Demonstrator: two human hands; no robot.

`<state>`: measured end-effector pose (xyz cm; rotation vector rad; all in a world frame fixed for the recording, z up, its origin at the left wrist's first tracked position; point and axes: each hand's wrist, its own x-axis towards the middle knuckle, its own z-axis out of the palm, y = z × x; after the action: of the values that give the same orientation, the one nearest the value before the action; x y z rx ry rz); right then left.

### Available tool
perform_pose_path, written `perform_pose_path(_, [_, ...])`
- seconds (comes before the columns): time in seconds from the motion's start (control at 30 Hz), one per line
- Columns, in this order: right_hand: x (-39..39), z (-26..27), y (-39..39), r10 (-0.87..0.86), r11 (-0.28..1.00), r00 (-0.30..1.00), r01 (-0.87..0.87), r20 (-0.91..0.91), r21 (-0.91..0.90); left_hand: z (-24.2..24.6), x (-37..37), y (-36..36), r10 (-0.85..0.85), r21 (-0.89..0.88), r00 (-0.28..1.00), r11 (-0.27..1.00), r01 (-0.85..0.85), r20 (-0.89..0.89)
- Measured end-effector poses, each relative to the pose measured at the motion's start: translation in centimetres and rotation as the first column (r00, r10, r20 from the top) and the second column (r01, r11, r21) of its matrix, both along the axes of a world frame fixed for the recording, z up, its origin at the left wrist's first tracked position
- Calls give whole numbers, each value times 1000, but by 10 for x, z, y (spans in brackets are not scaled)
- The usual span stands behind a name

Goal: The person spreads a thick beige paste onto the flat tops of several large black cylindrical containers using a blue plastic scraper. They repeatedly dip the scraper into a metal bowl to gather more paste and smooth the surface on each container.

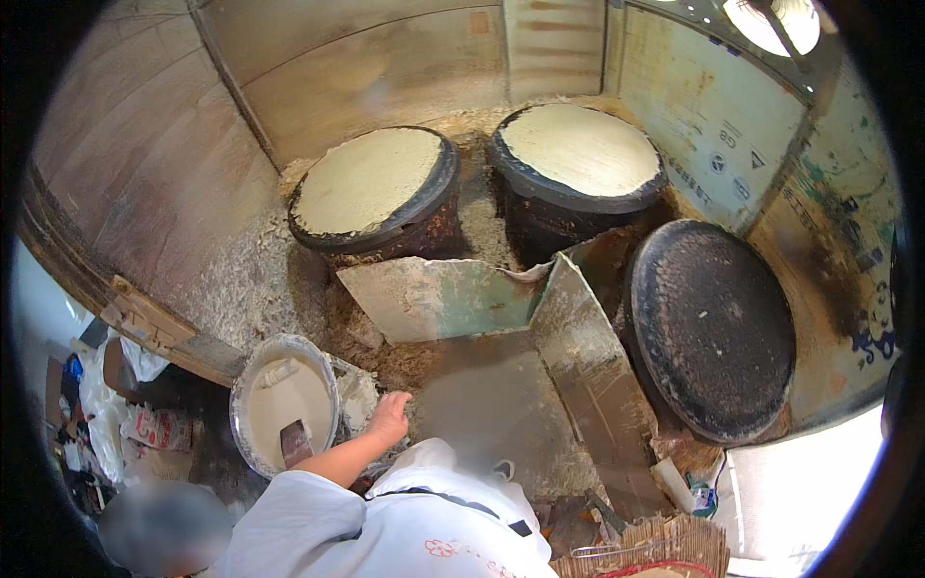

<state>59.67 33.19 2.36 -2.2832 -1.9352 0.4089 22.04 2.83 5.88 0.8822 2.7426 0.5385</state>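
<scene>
My left hand point(391, 419) reaches forward past my waist, with its fingers loosely bent and nothing visible in them. Just left of it stands a bucket point(235, 419) of pale batter point(264, 415). A brown flat handle or paddle point(295, 442) juts out of the batter, and a pale, batter-coated tool point(277, 373) lies near the far side. My right hand is out of view. Ahead are two round black griddles, the left griddle point(426, 209) and the middle griddle point(578, 196), each covered with a pale batter layer. To the right, a third griddle point(715, 325) shows a bare dark surface.
Low splattered panels point(462, 296) stand between me and the griddles. A bundle of thin stalks point(650, 545) lies at my lower right. Bags point(155, 426) and a person's blurred head point(165, 524) are at the left. Board walls point(376, 65) enclose the far side.
</scene>
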Motion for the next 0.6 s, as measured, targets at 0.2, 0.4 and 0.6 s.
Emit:
perform_pose_path(0.2, [-67,46,32,182,982,947,-190,-264,-8,-15,-26,-23,192,5,981,981,-192,11])
perform_pose_path(0.4, [-129,113,51,251,949,778,-316,-576,-14,-49,-82,-50,544,44,837,836,-546,54])
perform_pose_path(0.6, [-186,189,71,292,826,486,-563,-824,-39,-85,-152,-51,678,267,706,656,-706,203])
